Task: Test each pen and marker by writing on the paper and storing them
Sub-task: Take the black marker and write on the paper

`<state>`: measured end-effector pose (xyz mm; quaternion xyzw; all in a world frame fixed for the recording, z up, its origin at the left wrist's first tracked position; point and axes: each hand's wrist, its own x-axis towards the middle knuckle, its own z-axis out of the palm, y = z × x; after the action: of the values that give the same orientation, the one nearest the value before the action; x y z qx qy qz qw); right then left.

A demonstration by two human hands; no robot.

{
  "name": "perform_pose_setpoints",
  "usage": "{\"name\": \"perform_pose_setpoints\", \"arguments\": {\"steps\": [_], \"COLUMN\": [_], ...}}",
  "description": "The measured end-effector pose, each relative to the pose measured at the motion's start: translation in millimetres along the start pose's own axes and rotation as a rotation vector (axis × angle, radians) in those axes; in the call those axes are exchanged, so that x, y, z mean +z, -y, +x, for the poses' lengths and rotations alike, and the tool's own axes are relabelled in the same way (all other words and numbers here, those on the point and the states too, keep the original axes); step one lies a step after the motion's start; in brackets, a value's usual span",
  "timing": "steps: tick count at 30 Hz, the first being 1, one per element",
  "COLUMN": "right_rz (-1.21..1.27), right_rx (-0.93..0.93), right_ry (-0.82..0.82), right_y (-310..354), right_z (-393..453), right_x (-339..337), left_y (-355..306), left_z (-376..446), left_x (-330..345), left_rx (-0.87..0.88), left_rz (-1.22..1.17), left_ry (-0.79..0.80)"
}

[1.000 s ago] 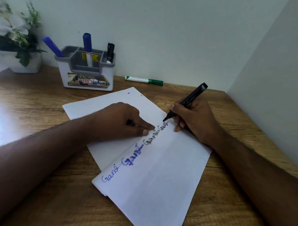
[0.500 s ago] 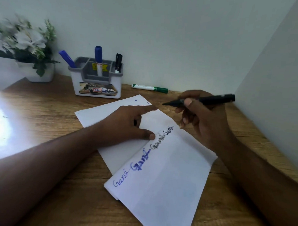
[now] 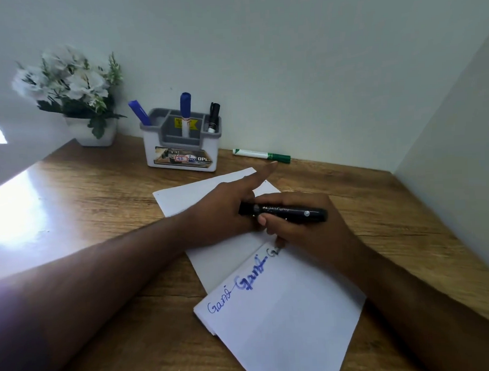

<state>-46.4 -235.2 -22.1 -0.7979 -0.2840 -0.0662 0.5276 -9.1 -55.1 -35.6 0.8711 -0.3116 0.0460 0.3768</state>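
Note:
My right hand (image 3: pixel 304 230) grips a black marker (image 3: pixel 286 211), held level just above the white paper (image 3: pixel 285 323). My left hand (image 3: pixel 225 211) meets the marker's blunt left end, where the cap sits, with its index finger stretched out. The paper carries blue and black test scribbles; my right hand hides the black ones. A grey-and-white organizer (image 3: pixel 180 149) at the back holds two blue markers (image 3: pixel 185 109) and a black pen (image 3: pixel 214 116). A green marker (image 3: pixel 260 154) lies on the desk by the wall.
A white pot of white flowers (image 3: pixel 74 89) stands at the back left. The wooden desk (image 3: pixel 84 198) ends at the back wall and at a side wall (image 3: pixel 447 176) on the right. Bright glare covers the desk's left part.
My right hand lifted the marker off the paper and turned it level. My left hand left the paper and came to the marker's tip end, which now looks capped. The view tilted up.

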Motion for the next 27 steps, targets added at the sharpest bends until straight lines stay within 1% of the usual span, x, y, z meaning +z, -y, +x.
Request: {"name": "perform_pose_setpoints", "arguments": {"steps": [3,6,10,13,15,17,20,23,25,27], "right_rz": [0.053,0.032,0.006,0.011,-0.028,-0.042,0.047,0.293,0.375,0.426], "right_rx": [0.042,-0.008,-0.061,-0.018,-0.042,-0.045,0.024,0.146,0.177,0.201], "right_ry": [-0.029,-0.101,-0.174,-0.157,-0.139,-0.144,-0.161,-0.213,-0.179,-0.159], "right_y": [3,6,12,13,14,19,21,16,11,9], "right_z": [5,12,23,33,40,46,49,45,43,42], "right_x": [4,9,22,30,36,38,40,36,29,25], "left_y": [-1,-8,-13,-10,-13,-17,-22,-19,-18,-17], "left_z": [1,2,1,-4,-8,-7,-9,-13,-15,-16], "left_x": [-2,-5,-8,-8,-8,-10,-13,-16,-21,-24], "left_rx": [0.018,0.052,0.091,0.055,0.057,0.069,0.03,-0.015,-0.032,-0.057], "left_rz": [-0.046,-0.084,-0.148,-0.18,-0.214,-0.311,-0.446,-0.531,-0.659,-0.716], "left_ry": [-0.029,-0.09,-0.236,-0.294,-0.343,-0.379,-0.364,-0.306,-0.23,-0.18]}}
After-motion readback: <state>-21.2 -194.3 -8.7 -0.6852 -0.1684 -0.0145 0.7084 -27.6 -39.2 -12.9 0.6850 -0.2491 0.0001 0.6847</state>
